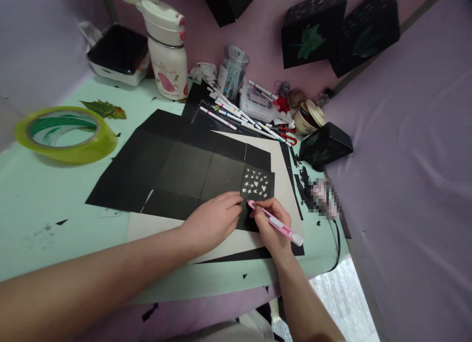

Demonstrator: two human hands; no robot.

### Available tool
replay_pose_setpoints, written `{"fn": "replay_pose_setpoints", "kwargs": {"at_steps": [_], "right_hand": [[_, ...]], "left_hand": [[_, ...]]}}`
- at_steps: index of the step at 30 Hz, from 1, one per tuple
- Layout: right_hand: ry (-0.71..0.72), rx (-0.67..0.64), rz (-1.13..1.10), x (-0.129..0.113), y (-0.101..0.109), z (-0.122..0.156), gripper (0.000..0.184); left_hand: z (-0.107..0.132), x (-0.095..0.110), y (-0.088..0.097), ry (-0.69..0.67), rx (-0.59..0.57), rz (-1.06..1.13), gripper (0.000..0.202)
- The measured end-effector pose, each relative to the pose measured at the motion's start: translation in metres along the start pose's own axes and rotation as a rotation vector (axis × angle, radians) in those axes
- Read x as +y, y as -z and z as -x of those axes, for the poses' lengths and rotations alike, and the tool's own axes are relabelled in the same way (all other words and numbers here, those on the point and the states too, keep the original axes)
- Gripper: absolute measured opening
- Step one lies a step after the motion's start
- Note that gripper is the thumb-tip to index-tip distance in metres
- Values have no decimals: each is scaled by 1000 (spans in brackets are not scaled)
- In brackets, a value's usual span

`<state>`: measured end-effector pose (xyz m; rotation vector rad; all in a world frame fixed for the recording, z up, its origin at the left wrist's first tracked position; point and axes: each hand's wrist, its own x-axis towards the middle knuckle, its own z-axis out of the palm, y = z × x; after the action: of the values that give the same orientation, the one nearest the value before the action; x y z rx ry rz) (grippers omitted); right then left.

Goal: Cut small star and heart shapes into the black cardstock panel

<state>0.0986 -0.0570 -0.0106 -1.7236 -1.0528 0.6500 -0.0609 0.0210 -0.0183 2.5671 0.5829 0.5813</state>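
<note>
A large black paper sheet (173,170) with fold lines lies on the pale green table (37,194). Its near right panel has small star and heart cut-outs (255,183). My left hand (214,221) presses down on the black paper just left of the cut-outs, fingers pinched together at the paper. My right hand (271,229) grips a pink craft knife (275,223) like a pen, its tip at the paper below the cut-outs. A cream board (280,174) lies under the black sheet.
A green tape roll (66,134) sits at the left, with a leaf (105,108) behind it. A white bottle (166,49), several white markers (236,116), red scissors (287,134), a small jar (309,116) and black boxes (324,145) crowd the back. Purple walls enclose the table.
</note>
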Motion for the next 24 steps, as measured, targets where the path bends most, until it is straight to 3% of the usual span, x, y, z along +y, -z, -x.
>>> {"fn": "replay_pose_setpoints", "kwargs": {"at_steps": [9, 24], "right_hand": [[6, -1, -86, 6, 1, 1, 9], [50, 49, -33, 0, 0, 1, 5]], "left_hand": [[1, 1, 2, 7, 1, 4, 23], [1, 1, 2, 8, -8, -4, 22]]}}
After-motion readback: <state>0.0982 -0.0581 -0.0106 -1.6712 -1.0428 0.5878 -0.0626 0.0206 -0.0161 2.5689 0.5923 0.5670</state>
